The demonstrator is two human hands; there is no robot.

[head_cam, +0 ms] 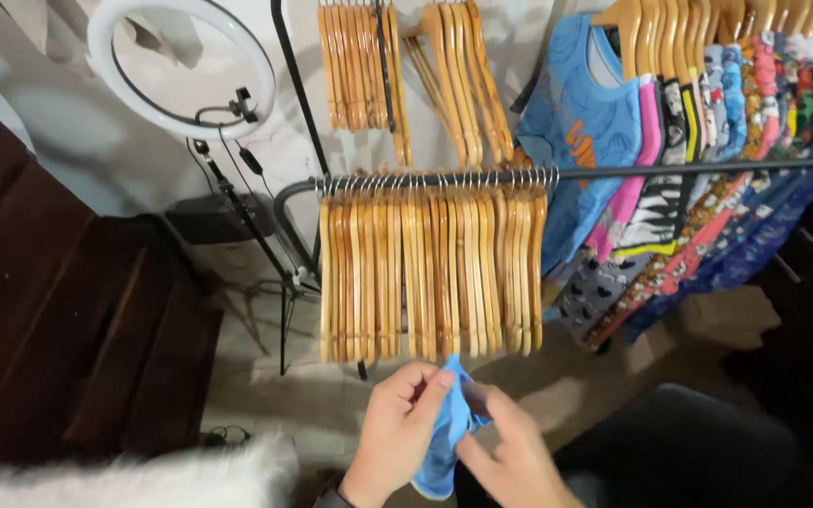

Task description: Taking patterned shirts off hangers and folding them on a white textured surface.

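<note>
- Head view: no package or sign shows; a white ring light [181, 66] on a black stand rises at upper left, beside a dark wooden stair [68, 310].
- A black rail [708, 167] carries a tight row of empty wooden hangers [430, 273], with colourful printed shirts [708, 141] hanging to their right.
- The left hand [397, 437] comes up from the bottom edge, thumb and fingers pinched on the upper end of a blue cloth [449, 428].
- The right hand [515, 456] meets it from the right, fingertips closed on the cloth's middle fold.
- The cloth hangs between both hands at bottom centre, below the hangers, its long axis near upright, its loose end pointing down.
- White fur [143, 480] lies at lower left.
</note>
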